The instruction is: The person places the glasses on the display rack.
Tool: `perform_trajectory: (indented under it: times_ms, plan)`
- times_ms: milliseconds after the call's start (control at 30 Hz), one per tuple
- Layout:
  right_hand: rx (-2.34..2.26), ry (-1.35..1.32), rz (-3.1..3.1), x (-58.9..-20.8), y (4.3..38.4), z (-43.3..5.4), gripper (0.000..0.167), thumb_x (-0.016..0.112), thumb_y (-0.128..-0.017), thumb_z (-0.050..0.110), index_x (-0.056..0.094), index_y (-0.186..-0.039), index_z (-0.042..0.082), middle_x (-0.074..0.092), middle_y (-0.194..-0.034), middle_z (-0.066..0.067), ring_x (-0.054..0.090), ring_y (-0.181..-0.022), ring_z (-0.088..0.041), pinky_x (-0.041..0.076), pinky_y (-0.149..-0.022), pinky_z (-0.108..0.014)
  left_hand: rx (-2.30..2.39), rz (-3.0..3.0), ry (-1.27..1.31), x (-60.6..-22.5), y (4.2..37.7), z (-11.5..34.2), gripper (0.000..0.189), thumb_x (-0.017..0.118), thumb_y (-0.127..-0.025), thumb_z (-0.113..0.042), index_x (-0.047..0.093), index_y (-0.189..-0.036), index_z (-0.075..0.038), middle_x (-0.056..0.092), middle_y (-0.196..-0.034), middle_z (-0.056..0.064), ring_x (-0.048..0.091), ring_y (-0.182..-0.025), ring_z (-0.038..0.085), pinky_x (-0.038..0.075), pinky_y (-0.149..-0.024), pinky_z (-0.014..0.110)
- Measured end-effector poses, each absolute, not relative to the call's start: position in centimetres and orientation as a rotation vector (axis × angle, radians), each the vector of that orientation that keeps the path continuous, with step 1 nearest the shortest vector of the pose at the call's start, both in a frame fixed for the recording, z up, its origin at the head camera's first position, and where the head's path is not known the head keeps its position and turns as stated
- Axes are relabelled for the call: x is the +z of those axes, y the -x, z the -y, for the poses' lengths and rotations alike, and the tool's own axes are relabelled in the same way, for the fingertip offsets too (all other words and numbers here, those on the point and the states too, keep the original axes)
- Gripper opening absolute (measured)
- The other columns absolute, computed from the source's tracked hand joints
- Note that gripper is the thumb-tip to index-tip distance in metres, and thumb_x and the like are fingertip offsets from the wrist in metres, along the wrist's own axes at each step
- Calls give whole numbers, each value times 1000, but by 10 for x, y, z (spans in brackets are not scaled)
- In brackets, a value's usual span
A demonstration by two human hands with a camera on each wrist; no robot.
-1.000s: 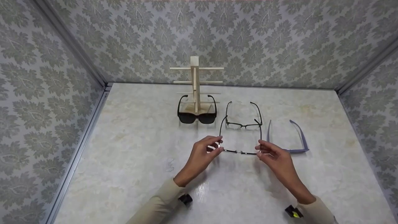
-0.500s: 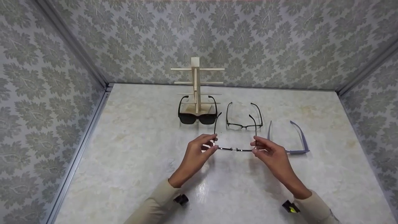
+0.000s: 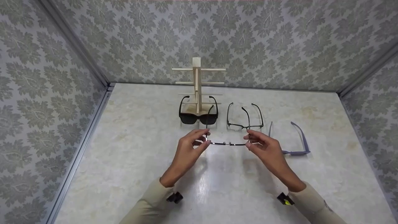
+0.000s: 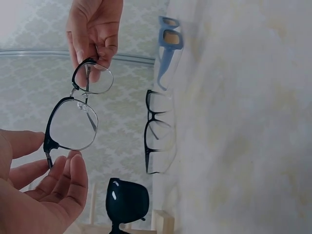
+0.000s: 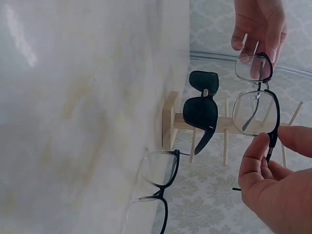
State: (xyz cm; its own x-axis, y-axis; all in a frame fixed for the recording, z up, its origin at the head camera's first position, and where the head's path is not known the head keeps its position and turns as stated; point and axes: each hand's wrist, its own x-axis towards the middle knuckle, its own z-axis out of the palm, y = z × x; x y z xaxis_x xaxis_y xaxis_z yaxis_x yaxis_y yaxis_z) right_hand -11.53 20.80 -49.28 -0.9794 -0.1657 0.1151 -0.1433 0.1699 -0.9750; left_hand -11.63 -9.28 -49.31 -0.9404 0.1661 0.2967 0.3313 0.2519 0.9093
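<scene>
Left hand and right hand each pinch one side of the black-browed, wire-rimmed clear glasses, held above the pale marbled table. Risk: uneven pull could bend them; reaching low could snag the black dark-lensed sunglasses. Count: one held pair, one sunglasses, one black-rimmed clear eyeglasses, one blue plastic-looking frame, one pale wooden peg stand.

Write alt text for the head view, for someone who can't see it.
A person's left hand and right hand hold black browline eyeglasses between them above a marbled table. Farther back, black sunglasses sit on a wooden display stand; black-framed eyeglasses and blue-framed glasses rest on the table to its right.
</scene>
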Motion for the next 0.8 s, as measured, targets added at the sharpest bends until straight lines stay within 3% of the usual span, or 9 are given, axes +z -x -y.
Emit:
perform_trajectory:
  times_ms: [333, 633, 800]
  plan:
    - [-1978, 391, -2349, -482, 131, -187, 47, 76, -103, 1, 65, -149, -3, 73, -129, -19, 69, -116, -22, 61, -93, -26, -1771, 2345, 401, -484, 120, 113, 39, 78, -103, -3, 74, -141, -2, 76, -124, 10, 74, -105, 23, 65, -90, 43]
    - [-1991, 399, -2270, -476, 146, -168, 49, 76, -104, 3, 64, -151, -2, 71, -133, -28, 69, -117, -26, 62, -93, -28, -1763, 2319, 342, -480, 126, 129, 38, 77, -103, -2, 73, -140, 1, 76, -126, 13, 74, -106, 22, 64, -90, 41]
    - [-1978, 418, -2274, -470, 155, -159, 49, 76, -105, 5, 63, -151, -2, 73, -131, -22, 69, -117, -25, 62, -93, -29, -1771, 2291, 311, -476, 132, 137, 38, 77, -103, -3, 73, -141, 0, 77, -125, 12, 74, -106, 23, 63, -89, 35]
